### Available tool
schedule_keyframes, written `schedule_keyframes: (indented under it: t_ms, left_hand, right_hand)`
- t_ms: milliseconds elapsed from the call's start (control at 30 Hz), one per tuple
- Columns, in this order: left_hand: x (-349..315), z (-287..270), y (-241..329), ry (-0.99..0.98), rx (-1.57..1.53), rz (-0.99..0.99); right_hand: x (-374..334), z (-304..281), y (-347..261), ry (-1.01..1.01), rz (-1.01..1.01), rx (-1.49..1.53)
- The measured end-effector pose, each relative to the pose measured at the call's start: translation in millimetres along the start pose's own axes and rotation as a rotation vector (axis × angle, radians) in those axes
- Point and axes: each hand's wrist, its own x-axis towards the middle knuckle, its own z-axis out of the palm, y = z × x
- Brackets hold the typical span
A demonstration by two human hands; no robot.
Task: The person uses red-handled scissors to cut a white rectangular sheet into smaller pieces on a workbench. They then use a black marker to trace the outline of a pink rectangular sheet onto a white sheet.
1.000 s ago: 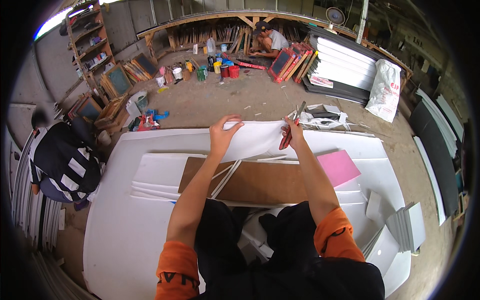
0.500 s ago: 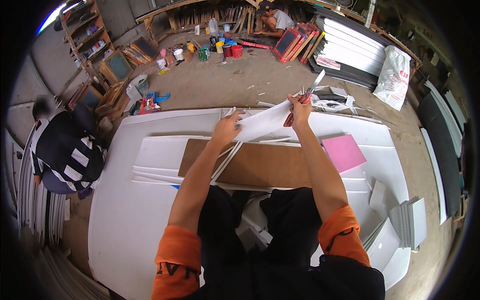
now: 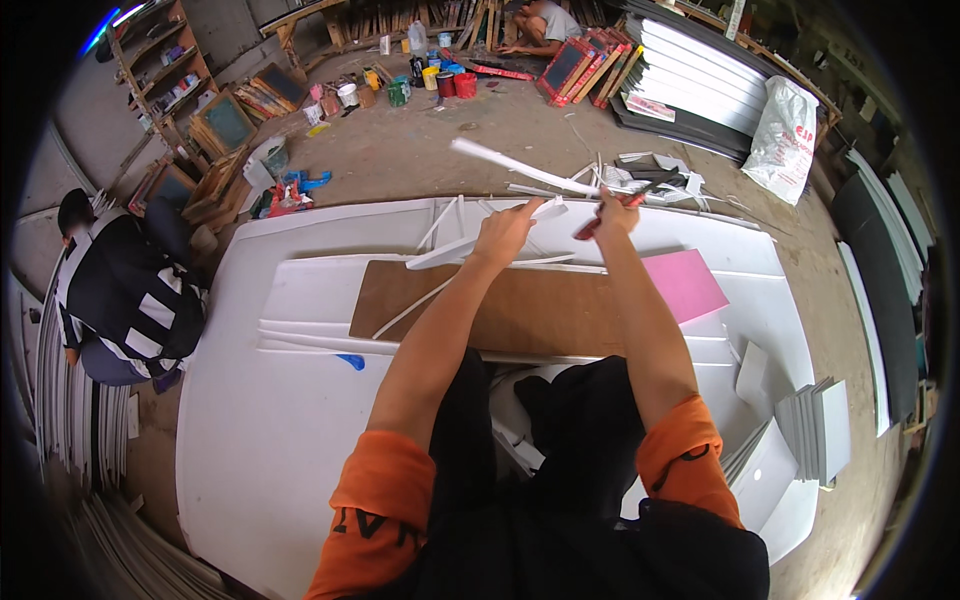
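Note:
My left hand [image 3: 505, 232] is closed on a narrow white board strip [image 3: 440, 257], which lies aslant above the back of the brown board [image 3: 540, 310]. Closed round the red handle of a utility knife [image 3: 590, 229], my right hand [image 3: 616, 214] has the blade pointing away to the right. From that same hand a long thin white offcut [image 3: 515, 166] sticks out to the left, over the floor. The brown board rests on white sheets in front of my knees, with a thin white strip [image 3: 410, 309] across its left part.
A pink board [image 3: 686, 285] lies right of the brown one. Stacked grey-white pieces [image 3: 815, 430] stand near my right side. White scraps [image 3: 655, 180] litter the far edge. One person [image 3: 135, 290] crouches at left, another [image 3: 540, 30] at the back near paint pots [image 3: 445, 82].
The white piece between my hands has parted: my right hand now has a thin offcut with the knife, my left a strip. My left hand has moved right and a little forward.

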Motion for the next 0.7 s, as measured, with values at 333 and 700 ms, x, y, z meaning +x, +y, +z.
schedule_keyframes:
  t_ms: [333, 700]
  left_hand:
    - [-28.9, -22.8, -61.5, -0.054, 0.293, 0.155]
    - [-23.4, -31.4, -96.1, 0.064, 0.436, 0.265]
  right_hand:
    - [85.8, -123.1, 1.3, 0.141, 0.221, -0.298]
    - [84.5, -80.7, 43.5, -0.280, 0.257, -1.089]
